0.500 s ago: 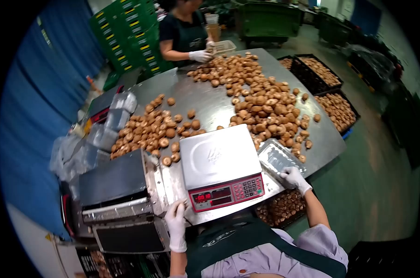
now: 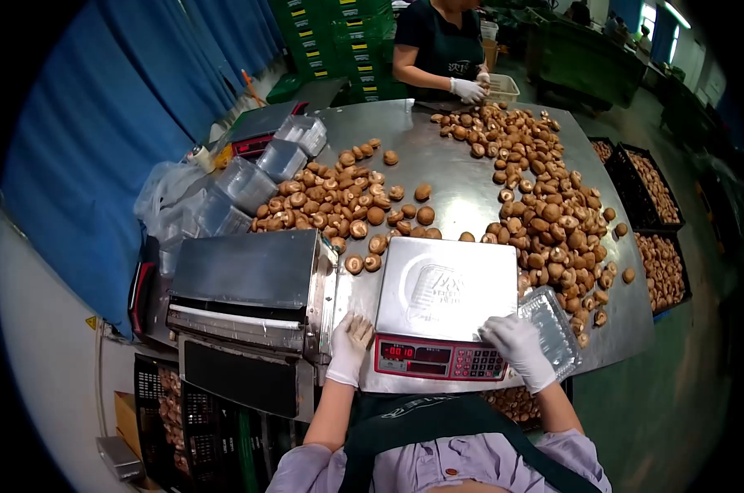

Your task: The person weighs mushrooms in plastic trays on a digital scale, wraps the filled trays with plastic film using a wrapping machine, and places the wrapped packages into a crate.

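A digital scale with a bare metal plate and red keypad front stands at the table's near edge, its display lit. My right hand, white-gloved, is over the plate's front right corner with its fingers bent; whether they hold anything is hidden. Just right of it lies a clear plastic tray. My left hand, gloved too, is beside the scale's left front corner, fingers loosely extended and nothing in them. Brown mushrooms form a long heap behind and right of the scale, and another pile lies at back left.
A wrapping machine stands at left, with stacked clear trays behind it. Across the metal table a person in gloves handles mushrooms. Crates of mushrooms are on the floor at right.
My view has turned, shifting the scene. My right hand has left the clear tray and moved left to the scale plate's corner. My left hand's fingers look more extended.
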Tool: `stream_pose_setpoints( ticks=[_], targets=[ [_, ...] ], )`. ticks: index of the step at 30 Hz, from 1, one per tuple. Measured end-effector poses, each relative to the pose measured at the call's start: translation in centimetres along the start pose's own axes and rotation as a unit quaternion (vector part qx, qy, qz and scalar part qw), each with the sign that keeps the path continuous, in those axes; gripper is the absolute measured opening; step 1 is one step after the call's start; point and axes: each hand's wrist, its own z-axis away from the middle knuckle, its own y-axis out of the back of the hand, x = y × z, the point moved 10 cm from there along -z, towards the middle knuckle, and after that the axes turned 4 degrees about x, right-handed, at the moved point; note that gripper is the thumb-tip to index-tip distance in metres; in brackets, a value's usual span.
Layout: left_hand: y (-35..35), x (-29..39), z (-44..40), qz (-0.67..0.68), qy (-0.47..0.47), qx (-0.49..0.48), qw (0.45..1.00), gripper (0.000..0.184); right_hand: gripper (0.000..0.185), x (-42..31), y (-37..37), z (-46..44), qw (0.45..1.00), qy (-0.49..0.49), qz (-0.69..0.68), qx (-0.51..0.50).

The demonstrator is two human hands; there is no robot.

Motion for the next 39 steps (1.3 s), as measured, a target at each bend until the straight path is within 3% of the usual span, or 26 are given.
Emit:
stream_pose_setpoints(
  ticks=[2, 3, 6, 8, 10, 11, 12, 14, 17, 21, 26, 30, 31, 32, 34, 35, 36, 39],
  targets=[
    [-0.3, 0.6, -1.4, 0.072, -0.002, 0.039, 0.997, 0.039, 0.024, 1.4, -2.2, -1.1, 0.996, -0.027, -0.069, -0.038],
    [-0.7, 0.8, -2.1, 0.08, -0.003, 0.04, 0.996, 0.052, 0.026, 2.5, -1.8, -2.2, 0.99, -0.049, -0.133, 0.005],
    [-2.4, 1.2, -4.2, 0.107, 0.025, 0.041, 0.993, 0.066, 0.024, 8.8, -2.0, -5.9, 0.945, -0.216, -0.246, 0.013],
    [-4.8, 1.8, -5.6, 0.145, 0.026, 0.017, 0.989, 0.072, 0.03, 13.3, -3.4, -9.9, 0.901, -0.272, -0.336, 0.019],
    [-7.3, 2.4, -7.1, 0.202, 0.034, -0.031, 0.978, 0.082, 0.045, 17.7, -7.8, -13.6, 0.85, -0.316, -0.419, -0.04],
    [-8.4, 2.7, -8.6, 0.227, 0.031, -0.097, 0.969, 0.083, 0.062, 19.3, -11.0, -14.8, 0.802, -0.362, -0.464, -0.104],
    [-9.2, 2.9, -9.3, 0.231, 0.031, -0.092, 0.968, 0.083, 0.076, 19.3, -13.1, -16.5, 0.771, -0.375, -0.491, -0.156],
    [-12.1, 3.9, -10.4, 0.217, -0.008, -0.122, 0.968, 0.082, 0.084, 21.0, -17.2, -19.0, 0.749, -0.38, -0.506, -0.196],
    [-14.4, 4.6, -12.7, 0.244, -0.047, -0.141, 0.958, 0.079, 0.08, 23.3, -24.0, -21.8, 0.679, -0.437, -0.555, -0.2],
    [-16.2, 5.1, -14.4, 0.261, -0.078, -0.178, 0.946, 0.078, 0.091, 20.8, -30.4, -27.0, 0.6, -0.437, -0.641, -0.195],
    [-17.6, 6.5, -14.7, 0.245, -0.103, -0.232, 0.936, 0.083, 0.092, 15.3, -34.8, -32.5, 0.568, -0.365, -0.696, -0.246],
    [-17.6, 7.0, -16.9, 0.264, -0.074, -0.226, 0.935, 0.096, 0.083, 10.1, -36.9, -35.1, 0.615, -0.314, -0.645, -0.327],
    [-18.1, 7.6, -16.7, 0.251, -0.081, -0.228, 0.937, 0.098, 0.074, 9.9, -39.2, -34.9, 0.579, -0.349, -0.657, -0.335],
    [-18.7, 8.2, -16.4, 0.237, -0.089, -0.231, 0.939, 0.101, 0.074, 10.1, -40.4, -34.4, 0.577, -0.351, -0.655, -0.339],
    [-18.0, 8.1, -16.9, 0.263, -0.072, -0.21, 0.939, 0.098, 0.067, 7.2, -39.1, -34.3, 0.535, -0.309, -0.701, -0.358],
    [-17.2, 7.9, -17.7, 0.26, -0.082, -0.207, 0.94, 0.098, 0.061, 6.9, -39.0, -34.2, 0.547, -0.276, -0.706, -0.355],
    [-16.7, 7.8, -18.0, 0.256, -0.091, -0.205, 0.94, 0.097, 0.057, 4.8, -37.1, -34.0, 0.499, -0.232, -0.737, -0.392],
    [-17.0, 8.0, -16.8, 0.267, -0.077, -0.16, 0.947, 0.091, 0.058, 3.6, -36.0, -32.7, 0.487, -0.229, -0.735, -0.413]
  ],
)
